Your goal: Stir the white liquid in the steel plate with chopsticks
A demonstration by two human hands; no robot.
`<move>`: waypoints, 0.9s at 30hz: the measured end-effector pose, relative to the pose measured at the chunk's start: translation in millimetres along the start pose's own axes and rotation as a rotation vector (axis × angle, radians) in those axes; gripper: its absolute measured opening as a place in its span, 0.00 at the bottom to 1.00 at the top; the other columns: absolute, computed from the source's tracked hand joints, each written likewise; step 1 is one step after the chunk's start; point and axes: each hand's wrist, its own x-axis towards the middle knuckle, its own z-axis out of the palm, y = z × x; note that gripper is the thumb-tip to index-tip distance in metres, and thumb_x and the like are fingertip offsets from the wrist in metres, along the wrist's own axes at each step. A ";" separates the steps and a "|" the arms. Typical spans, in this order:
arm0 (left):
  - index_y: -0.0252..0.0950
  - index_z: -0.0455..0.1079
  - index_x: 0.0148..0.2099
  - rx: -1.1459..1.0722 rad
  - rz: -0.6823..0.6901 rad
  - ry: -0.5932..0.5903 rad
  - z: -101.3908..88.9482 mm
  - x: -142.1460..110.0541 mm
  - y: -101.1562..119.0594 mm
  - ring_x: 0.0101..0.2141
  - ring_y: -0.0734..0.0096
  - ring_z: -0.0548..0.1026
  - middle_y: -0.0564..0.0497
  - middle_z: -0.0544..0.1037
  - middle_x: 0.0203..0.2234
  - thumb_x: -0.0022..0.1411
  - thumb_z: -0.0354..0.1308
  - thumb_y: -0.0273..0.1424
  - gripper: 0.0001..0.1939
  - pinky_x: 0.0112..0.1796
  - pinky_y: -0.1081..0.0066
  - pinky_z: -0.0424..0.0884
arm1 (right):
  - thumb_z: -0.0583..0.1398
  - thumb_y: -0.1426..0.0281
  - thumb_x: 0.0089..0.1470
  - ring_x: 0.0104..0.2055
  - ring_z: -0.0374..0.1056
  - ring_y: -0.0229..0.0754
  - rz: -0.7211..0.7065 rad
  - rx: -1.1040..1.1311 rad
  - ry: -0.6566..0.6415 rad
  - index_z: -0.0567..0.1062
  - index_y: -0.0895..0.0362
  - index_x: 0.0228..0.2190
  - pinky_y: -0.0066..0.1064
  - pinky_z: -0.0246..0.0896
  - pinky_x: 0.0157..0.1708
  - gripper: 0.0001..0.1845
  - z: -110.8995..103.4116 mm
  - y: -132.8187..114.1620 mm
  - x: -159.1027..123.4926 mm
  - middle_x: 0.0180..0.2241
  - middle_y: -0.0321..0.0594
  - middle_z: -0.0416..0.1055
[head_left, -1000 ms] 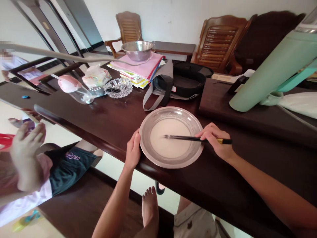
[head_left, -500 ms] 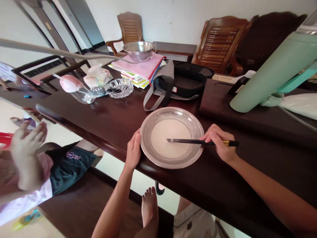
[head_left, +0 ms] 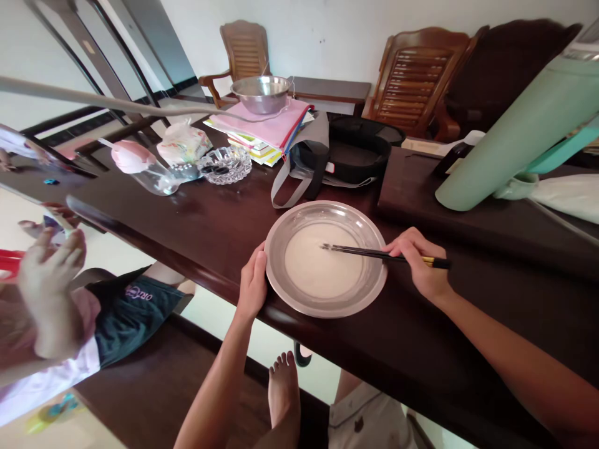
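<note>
A round metal dish (head_left: 279,282) sits on the dark wooden table (head_left: 206,234), close to its front edge. Whitish liquid (head_left: 318,271) covers the dish's bottom. My left hand (head_left: 253,284) grips the dish's left rim, thumb on the near side and fingers partly hidden beneath. In my right hand (head_left: 421,265) is a pair of black chopsticks (head_left: 365,251) with gold bands near the thick ends. Held low and nearly level, they reach over the right rim, and their tips are in the liquid near the middle.
Behind the dish lie a black-and-grey bag (head_left: 344,153), a stack of folders (head_left: 262,128) bearing a metal bowl (head_left: 262,96), and a glass ashtray (head_left: 227,165). A green flask (head_left: 510,134) stands at right. Another person's hand (head_left: 51,274) is at left.
The chopstick tips have shifted slightly up and to the right within the liquid, and my right hand has tilted a little. My left hand stays on the rim.
</note>
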 end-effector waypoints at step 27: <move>0.35 0.72 0.59 -0.021 0.015 0.002 -0.3 -0.1 -1.3 0.57 0.55 0.71 0.43 0.76 0.56 0.70 0.45 0.51 0.30 0.59 0.60 0.64 | 0.57 0.72 0.63 0.33 0.69 0.43 -0.034 0.026 -0.082 0.75 0.52 0.24 0.37 0.64 0.35 0.16 0.3 1.8 -1.0 0.29 0.36 0.79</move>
